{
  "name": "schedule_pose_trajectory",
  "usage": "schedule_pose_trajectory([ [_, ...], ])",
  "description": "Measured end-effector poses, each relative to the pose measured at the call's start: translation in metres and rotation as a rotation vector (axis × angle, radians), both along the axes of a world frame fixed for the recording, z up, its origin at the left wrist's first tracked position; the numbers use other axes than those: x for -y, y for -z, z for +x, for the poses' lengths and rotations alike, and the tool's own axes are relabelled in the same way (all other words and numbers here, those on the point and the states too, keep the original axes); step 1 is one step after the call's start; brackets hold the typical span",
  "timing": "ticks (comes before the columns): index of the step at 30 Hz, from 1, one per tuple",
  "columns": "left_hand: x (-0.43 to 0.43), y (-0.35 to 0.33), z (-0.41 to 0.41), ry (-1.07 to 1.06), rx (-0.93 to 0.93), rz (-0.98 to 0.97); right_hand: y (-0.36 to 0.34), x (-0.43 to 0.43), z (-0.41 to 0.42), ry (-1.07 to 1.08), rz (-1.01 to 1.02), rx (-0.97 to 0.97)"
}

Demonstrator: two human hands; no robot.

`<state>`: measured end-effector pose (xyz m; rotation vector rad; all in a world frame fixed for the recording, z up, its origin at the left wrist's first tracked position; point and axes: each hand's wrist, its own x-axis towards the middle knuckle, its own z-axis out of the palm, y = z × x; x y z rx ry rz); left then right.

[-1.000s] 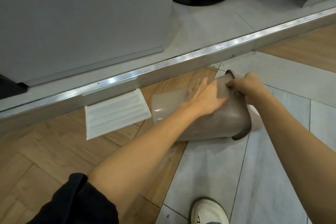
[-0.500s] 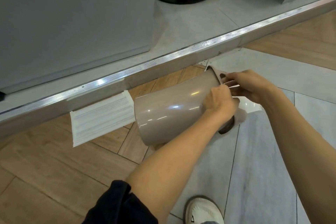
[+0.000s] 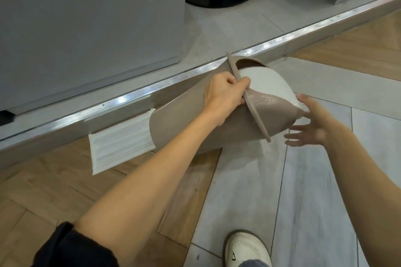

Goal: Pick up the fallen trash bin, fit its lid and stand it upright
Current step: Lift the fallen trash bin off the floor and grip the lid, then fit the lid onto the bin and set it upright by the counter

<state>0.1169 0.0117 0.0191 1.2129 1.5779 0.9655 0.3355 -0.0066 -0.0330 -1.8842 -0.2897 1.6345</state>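
1. Taupe plastic trash bin (image 3: 184,123) lay tilted on its side over the wood and tile floor (image 3: 249,191), its domed taupe-and-white swing lid (image 3: 267,93) fitted at the far end.
2. Left hand (image 3: 225,95) was clamped on the lid's rim.
3. Right hand (image 3: 312,123) was spread open, fingertips against the lid's dome.
4. White ribbed panel (image 3: 119,143) lay just beside the bin's base.

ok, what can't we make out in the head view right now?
- Trash bin underside and floor contact: hidden by the left forearm.
- Lid seating on the rim: far edge out of sight.
- Left hand fingertips: curled behind the lid's rim.
- Right hand: whether it touches the lid is unclear.
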Motion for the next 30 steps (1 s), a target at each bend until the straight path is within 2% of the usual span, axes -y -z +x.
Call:
schedule_pose_trajectory([
  [4, 0.003, -0.014, -0.015, -0.004, 0.102, 0.023, -0.001, -0.004, -0.013, 0.022, 0.128, -0.251],
  [6, 0.005, -0.018, -0.022, -0.013, 0.16, 0.026, -0.008, -0.009, -0.018, 0.015, 0.184, -0.294],
  [16, 0.015, -0.021, -0.069, -0.11, 0.408, 0.007, -0.075, -0.034, -0.048, -0.159, 0.307, 0.001],
  [24, 0.042, -0.005, -0.114, -0.234, 0.445, -0.024, -0.086, -0.026, -0.089, -0.328, 0.361, 0.072],
  [30, 0.06, 0.004, -0.141, -0.299, 0.388, -0.111, -0.095, -0.015, -0.119, -0.458, 0.368, 0.104],
])
